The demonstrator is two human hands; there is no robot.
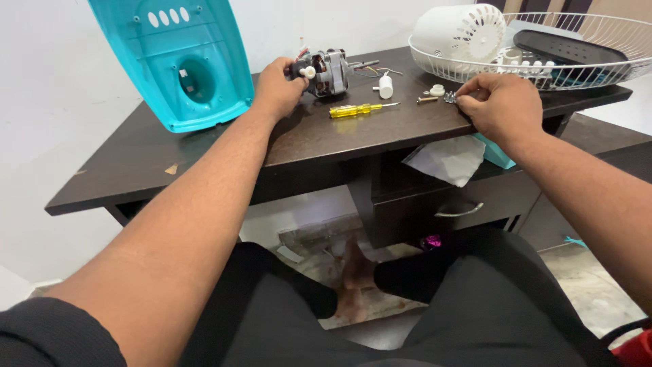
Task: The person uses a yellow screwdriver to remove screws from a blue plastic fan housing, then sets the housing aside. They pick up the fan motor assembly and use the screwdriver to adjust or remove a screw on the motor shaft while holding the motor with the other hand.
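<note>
From the head camera, the left hand (277, 87) is wrapped around the near end of a grey metal fan motor with copper windings and a small white knob (327, 71), which rests on the dark brown wooden desk (204, 146) close to its back edge. The right hand (499, 105) sits at the desk's front edge towards the right corner, fingertips pinched on a small cluster of silver screws (449, 97). Between the 2 hands lies a yellow-handled screwdriver (360, 109), with a small white plastic cap (386, 86) just behind it. A turquoise plastic fan housing (178, 58) stands tilted at the back left. A white wire fan guard (543, 47) overhangs the back right corner.
</note>
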